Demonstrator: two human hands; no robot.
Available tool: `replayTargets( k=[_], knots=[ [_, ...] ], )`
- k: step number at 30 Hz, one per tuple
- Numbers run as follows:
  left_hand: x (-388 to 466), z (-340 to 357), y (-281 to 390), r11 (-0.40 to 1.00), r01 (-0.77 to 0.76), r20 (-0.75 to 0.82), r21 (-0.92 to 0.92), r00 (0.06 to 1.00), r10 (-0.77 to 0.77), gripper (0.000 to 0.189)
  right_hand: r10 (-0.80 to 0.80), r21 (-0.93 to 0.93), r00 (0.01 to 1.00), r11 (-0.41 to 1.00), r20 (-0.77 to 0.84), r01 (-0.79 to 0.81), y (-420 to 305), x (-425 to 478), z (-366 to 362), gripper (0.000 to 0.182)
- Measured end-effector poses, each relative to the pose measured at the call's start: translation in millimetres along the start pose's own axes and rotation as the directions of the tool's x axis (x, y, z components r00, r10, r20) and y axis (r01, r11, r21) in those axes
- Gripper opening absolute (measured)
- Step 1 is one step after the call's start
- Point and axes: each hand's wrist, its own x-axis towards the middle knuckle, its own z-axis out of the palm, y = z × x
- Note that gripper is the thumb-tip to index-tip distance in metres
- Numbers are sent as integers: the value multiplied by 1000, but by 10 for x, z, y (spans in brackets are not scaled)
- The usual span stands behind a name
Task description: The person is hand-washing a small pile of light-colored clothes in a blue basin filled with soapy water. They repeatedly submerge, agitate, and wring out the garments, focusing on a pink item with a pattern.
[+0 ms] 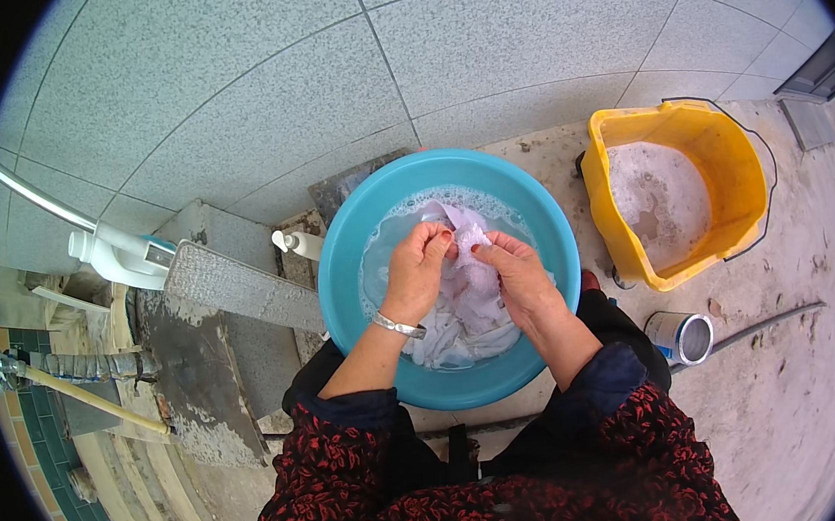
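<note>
A blue plastic basin stands before me, with soapy water and wet cloths in it. Over its middle, my left hand and my right hand pinch a pale pink cloth between thumbs and fingers. The lower part of this cloth hangs down onto a white cloth that lies in the water. Both hands are close together, the left with a silver bracelet at its wrist. How far the pink cloth reaches under the other fabric is hidden.
At the right stands a yellow mop bucket with foamy water, a metal can and a grey hose near it. Left of the basin are a white pump bottle, a flat mop head and a white jug. A tiled wall rises behind.
</note>
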Motion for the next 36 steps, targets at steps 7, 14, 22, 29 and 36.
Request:
replayTargets(
  k=[7,14,22,29,36],
  knots=[
    [-21,-29,241,813,-340,-42,472,913,406,9,-5,9,1000,1000,-29,6,-25,-10,10,14],
    [-48,-20,288,616,-467,112,634,844,524,11,-9,6,1000,1000,-21,9,-11,-1,-18,13],
    [-44,12,285,569,-498,146,654,822,551,10,-21,10,999,1000,-26,21,-1,1,-31,12],
    [-41,18,277,532,-521,160,668,799,580,9,-21,7,1000,1000,-21,21,1,-1,-36,12],
    [-47,16,250,505,-522,160,688,787,596,7,-20,-8,1000,1000,-16,20,10,2,-42,13]
  ],
)
